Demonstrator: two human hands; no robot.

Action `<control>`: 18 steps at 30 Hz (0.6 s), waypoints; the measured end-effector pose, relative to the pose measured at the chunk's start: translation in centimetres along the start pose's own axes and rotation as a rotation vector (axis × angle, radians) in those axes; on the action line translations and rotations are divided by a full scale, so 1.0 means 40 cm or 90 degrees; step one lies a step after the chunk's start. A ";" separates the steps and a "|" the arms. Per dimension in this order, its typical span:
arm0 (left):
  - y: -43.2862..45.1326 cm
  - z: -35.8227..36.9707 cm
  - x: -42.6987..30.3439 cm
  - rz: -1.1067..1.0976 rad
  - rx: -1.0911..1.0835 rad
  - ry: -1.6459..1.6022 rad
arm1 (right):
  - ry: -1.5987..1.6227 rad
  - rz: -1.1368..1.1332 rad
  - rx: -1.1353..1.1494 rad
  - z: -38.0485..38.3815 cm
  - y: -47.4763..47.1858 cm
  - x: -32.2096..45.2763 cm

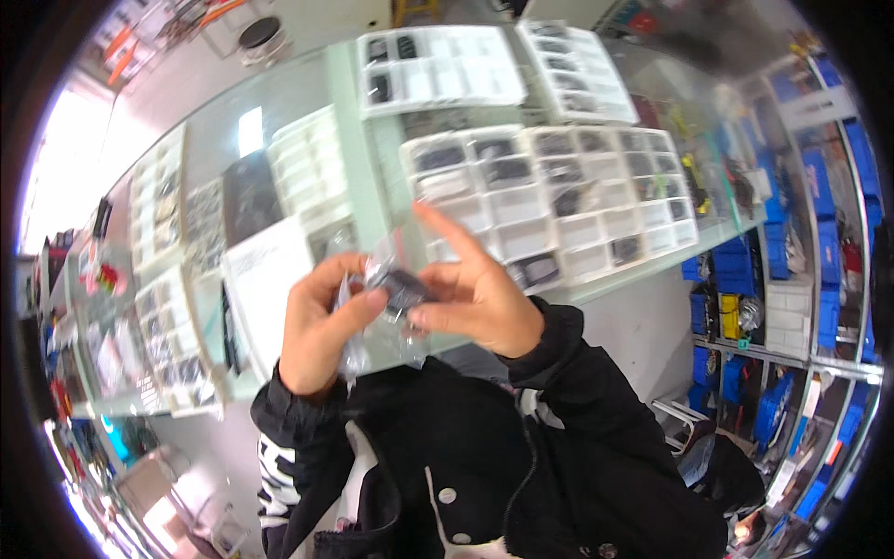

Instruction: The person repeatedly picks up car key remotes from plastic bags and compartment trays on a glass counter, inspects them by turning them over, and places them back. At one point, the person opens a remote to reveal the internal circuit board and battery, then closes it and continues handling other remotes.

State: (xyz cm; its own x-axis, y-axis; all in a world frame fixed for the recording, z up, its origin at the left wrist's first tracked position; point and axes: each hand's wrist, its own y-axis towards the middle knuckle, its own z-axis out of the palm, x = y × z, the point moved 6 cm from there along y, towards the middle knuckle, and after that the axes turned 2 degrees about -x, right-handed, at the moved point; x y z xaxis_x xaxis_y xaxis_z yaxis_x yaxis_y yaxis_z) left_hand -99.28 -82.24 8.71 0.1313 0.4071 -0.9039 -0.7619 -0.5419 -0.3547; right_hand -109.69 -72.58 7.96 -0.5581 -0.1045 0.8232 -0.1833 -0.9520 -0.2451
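Note:
My left hand [318,325] grips a clear plastic bag [355,353] with a small dark object [399,288] at its top. From the other side, my right hand [482,300] pinches the same dark object between thumb and fingers, its index finger stretched out. Whether the object lies inside the bag or against it is blurred. Both hands are raised over the front edge of a glass-topped table. Just beyond them stands a white compartment tray [520,209], some cells of which hold dark items in clear bags.
More white compartment trays [447,105] cover the far side of the glass table [367,168]. A white sheet of paper [269,279] lies left of my hands, beside another tray [171,335]. Shelving with blue bins [737,269] rises at the right. A round stool [262,35] stands beyond the table.

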 end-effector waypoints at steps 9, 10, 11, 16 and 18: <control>0.117 0.142 0.059 -0.020 -0.003 -0.038 | -0.237 -0.137 -0.159 -0.472 -0.023 0.224; 0.111 0.121 0.054 -0.017 -0.030 -0.043 | -0.362 -0.213 -0.216 -0.565 -0.037 0.304; 0.103 0.095 0.052 -0.013 -0.057 -0.039 | -0.628 -0.334 -0.333 -0.654 -0.034 0.387; 0.038 -0.023 0.088 -0.021 -0.216 -0.062 | -0.918 -0.217 -0.490 -1.041 0.075 0.503; 0.016 -0.052 0.101 -0.014 -0.274 -0.086 | -0.807 -0.120 -0.488 -1.130 0.102 0.482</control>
State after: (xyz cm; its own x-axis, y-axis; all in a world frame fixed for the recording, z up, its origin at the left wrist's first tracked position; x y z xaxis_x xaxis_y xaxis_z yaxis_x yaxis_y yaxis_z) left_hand -97.90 -82.49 4.34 0.0394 0.4984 -0.8661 -0.4225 -0.7771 -0.4664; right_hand -157.81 -65.49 -0.32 0.5040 -0.5570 0.6601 -0.7647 -0.6431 0.0412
